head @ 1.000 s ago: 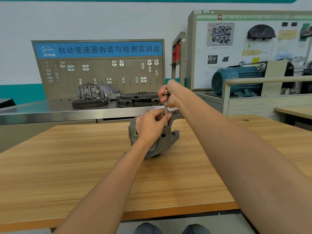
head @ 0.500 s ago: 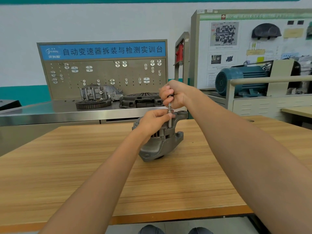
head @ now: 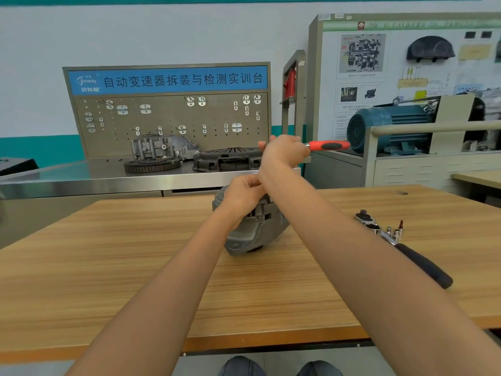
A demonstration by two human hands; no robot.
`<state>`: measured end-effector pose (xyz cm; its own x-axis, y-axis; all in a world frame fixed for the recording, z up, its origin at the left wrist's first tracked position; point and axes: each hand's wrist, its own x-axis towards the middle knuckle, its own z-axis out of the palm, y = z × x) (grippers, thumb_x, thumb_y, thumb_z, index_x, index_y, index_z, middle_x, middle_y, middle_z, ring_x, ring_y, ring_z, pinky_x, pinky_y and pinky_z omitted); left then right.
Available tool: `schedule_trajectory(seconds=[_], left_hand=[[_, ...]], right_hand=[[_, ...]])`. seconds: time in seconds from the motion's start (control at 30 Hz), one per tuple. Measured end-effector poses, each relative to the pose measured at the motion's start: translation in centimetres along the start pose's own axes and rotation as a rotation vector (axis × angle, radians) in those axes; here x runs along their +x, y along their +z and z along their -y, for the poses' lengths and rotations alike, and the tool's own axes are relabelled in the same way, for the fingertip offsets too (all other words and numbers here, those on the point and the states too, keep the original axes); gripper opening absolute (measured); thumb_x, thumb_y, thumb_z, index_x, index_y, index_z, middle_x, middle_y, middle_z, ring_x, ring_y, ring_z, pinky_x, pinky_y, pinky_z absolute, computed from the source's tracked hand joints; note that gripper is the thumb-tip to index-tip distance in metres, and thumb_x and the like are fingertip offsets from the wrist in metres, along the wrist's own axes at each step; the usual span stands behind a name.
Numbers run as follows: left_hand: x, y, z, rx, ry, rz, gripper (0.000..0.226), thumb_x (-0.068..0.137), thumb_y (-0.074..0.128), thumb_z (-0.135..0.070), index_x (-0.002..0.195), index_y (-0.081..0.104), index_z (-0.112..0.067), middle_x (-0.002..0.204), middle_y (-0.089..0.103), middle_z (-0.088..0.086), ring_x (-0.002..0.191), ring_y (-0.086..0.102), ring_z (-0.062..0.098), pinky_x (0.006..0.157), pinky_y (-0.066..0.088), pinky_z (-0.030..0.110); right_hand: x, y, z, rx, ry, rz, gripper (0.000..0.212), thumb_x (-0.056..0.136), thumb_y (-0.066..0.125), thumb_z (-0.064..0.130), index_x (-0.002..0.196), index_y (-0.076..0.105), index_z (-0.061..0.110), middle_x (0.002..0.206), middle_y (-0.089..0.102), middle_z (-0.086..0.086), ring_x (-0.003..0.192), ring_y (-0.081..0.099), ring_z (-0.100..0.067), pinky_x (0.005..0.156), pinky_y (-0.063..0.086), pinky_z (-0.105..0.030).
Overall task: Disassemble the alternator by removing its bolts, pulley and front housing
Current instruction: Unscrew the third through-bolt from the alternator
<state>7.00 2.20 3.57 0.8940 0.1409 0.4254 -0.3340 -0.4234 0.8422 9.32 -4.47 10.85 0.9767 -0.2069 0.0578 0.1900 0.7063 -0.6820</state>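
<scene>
A grey cast alternator (head: 252, 229) stands on the wooden table (head: 135, 253) at its middle. My left hand (head: 245, 195) lies over the alternator's top, fingers curled round it. Above it my right hand (head: 282, 151) grips a ratchet with a red and black handle (head: 329, 145) that sticks out to the right. The ratchet's head and the bolt under it are hidden behind my right hand and wrist.
A second ratchet with a black handle (head: 423, 263) and small sockets (head: 393, 232) lies on the table to the right. Behind stands a steel bench (head: 81, 177) with a gear ring, a housing and a clutch cover, then a pegboard. A blue motor (head: 390, 128) sits at the right.
My right hand has turned, so the red ratchet handle now shows pointing right. The view has shifted left, bringing the second ratchet on the table into sight. My left hand stays on the alternator.
</scene>
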Motion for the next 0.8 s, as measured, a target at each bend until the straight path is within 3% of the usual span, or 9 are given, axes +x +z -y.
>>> schedule_trajectory(seconds=[0.1, 0.13, 0.23, 0.3, 0.33, 0.4, 0.47, 0.57, 0.8], left_hand=[[-0.2, 0.0, 0.1, 0.024, -0.002, 0.002, 0.04, 0.091, 0.05, 0.002, 0.059, 0.059, -0.02, 0.041, 0.057, -0.016, 0.039, 0.05, -0.005, 0.042, 0.036, 0.006], [-0.4, -0.1, 0.0, 0.01, -0.002, 0.001, 0.038, 0.091, 0.051, 0.002, 0.061, 0.06, -0.02, 0.042, 0.058, -0.016, 0.04, 0.052, -0.008, 0.043, 0.036, 0.005], [-0.5, 0.0, -0.2, -0.038, 0.012, 0.003, 0.023, 0.092, 0.056, -0.009, 0.078, 0.069, -0.022, 0.072, 0.072, -0.012, 0.069, 0.063, -0.008, 0.068, 0.048, 0.011], [-0.5, 0.4, 0.0, -0.035, 0.014, -0.017, 0.015, 0.093, 0.057, -0.019, 0.1, 0.071, -0.021, 0.1, 0.073, -0.002, 0.098, 0.065, 0.009, 0.092, 0.049, 0.03], [-0.5, 0.7, 0.1, -0.027, 0.017, -0.04, 0.019, 0.092, 0.058, -0.023, 0.106, 0.07, -0.02, 0.105, 0.072, 0.0, 0.104, 0.063, 0.015, 0.097, 0.046, 0.038], [-0.5, 1.2, 0.4, -0.03, 0.033, -0.097, 0.023, 0.09, 0.061, -0.027, 0.11, 0.07, -0.019, 0.103, 0.071, -0.002, 0.101, 0.063, 0.016, 0.098, 0.046, 0.045], [-0.5, 1.5, 0.5, -0.02, 0.054, -0.141, 0.023, 0.088, 0.064, -0.029, 0.107, 0.071, -0.019, 0.096, 0.072, -0.004, 0.091, 0.064, 0.014, 0.095, 0.048, 0.046], [-0.4, 1.5, 0.7, -0.004, 0.065, -0.154, 0.021, 0.086, 0.066, -0.031, 0.104, 0.072, -0.021, 0.094, 0.073, -0.003, 0.096, 0.066, 0.015, 0.095, 0.048, 0.044], [-0.3, 1.2, 0.8, -0.015, 0.065, -0.133, 0.026, 0.088, 0.063, -0.034, 0.108, 0.069, -0.017, 0.098, 0.072, 0.0, 0.101, 0.064, 0.016, 0.098, 0.046, 0.042]], right_hand=[[-0.1, 0.0, -0.2, 0.023, 0.039, 0.148, 0.032, 0.104, 0.018, 0.012, 0.131, 0.033, 0.006, 0.072, 0.034, 0.0, 0.055, 0.04, -0.014, 0.03, 0.034, -0.009], [-0.1, 0.1, -0.2, -0.018, 0.051, 0.178, 0.031, 0.102, 0.019, 0.01, 0.129, 0.035, 0.008, 0.071, 0.034, -0.001, 0.056, 0.039, -0.014, 0.029, 0.034, -0.011], [0.5, 0.3, 0.1, -0.117, 0.125, 0.137, 0.013, 0.102, 0.028, 0.014, 0.107, 0.039, 0.008, 0.071, 0.043, -0.002, 0.052, 0.046, -0.012, 0.031, 0.035, -0.015], [1.2, 0.6, 0.2, -0.167, 0.197, 0.144, 0.014, 0.101, 0.027, 0.015, 0.105, 0.039, 0.008, 0.075, 0.047, -0.004, 0.05, 0.045, -0.012, 0.034, 0.03, -0.014], [1.4, 0.7, 0.3, -0.213, 0.213, 0.14, 0.012, 0.099, 0.028, 0.013, 0.104, 0.039, 0.009, 0.078, 0.048, -0.006, 0.048, 0.043, -0.012, 0.032, 0.028, -0.014], [1.6, 0.6, 0.6, -0.279, 0.247, 0.174, 0.011, 0.096, 0.03, 0.013, 0.097, 0.04, 0.011, 0.072, 0.046, -0.005, 0.041, 0.038, -0.011, 0.028, 0.021, -0.013], [1.7, 0.2, 1.0, -0.303, 0.32, 0.269, 0.022, 0.095, 0.026, 0.015, 0.077, 0.039, 0.013, 0.053, 0.041, -0.001, 0.03, 0.032, -0.009, 0.03, 0.016, -0.012], [2.0, -0.3, 1.7, -0.366, 0.393, 0.389, 0.036, 0.095, 0.019, 0.014, 0.061, 0.032, 0.017, 0.033, 0.032, 0.004, 0.023, 0.028, -0.006, 0.03, 0.014, -0.013], [2.6, -0.3, 1.9, -0.422, 0.473, 0.51, 0.046, 0.098, 0.016, 0.018, 0.055, 0.032, 0.018, 0.035, 0.029, 0.007, 0.025, 0.027, -0.005, 0.029, 0.014, -0.015]])
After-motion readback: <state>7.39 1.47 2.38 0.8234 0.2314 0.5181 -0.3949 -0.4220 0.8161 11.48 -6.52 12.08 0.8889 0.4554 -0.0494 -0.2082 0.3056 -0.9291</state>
